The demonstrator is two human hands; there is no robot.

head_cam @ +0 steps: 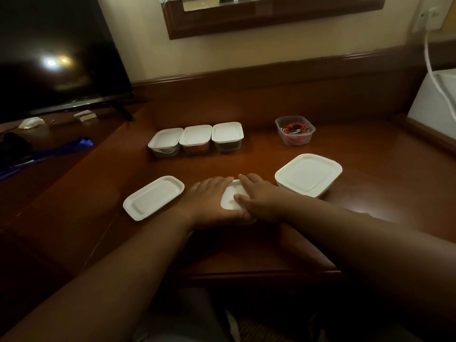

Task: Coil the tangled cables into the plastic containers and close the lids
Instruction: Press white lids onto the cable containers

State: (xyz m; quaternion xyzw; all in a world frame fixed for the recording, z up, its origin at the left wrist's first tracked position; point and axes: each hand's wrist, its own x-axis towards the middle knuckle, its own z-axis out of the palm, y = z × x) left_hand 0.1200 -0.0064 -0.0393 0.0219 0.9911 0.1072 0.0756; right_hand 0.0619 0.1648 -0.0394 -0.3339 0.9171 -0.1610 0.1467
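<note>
Pressing down with both hands, the person pushes on a small white lid (pixel 232 197) in the middle of the brown desk (pixel 357 154). The left hand (pixel 209 198) lies flat on the left side of the lid with straight fingers. The right hand (pixel 256 196) lies on the right side, fingers straight and thumb resting on top of the lid. Neither hand curls around anything. The box under the lid is hidden by the hands. Just left of the hands a long white lid (pixel 153 197) lies flat on the desk. Just right of the hands sits a big square box (pixel 308 175) with its white lid on. Farther away from the hands, three closed boxes (pixel 196 139) stand side by side, touching. Off to the right of them, an open clear box (pixel 294 130) holds a red cable (pixel 294 128) coiled inside. A dark TV (pixel 56 53) stands far to the left.
</note>
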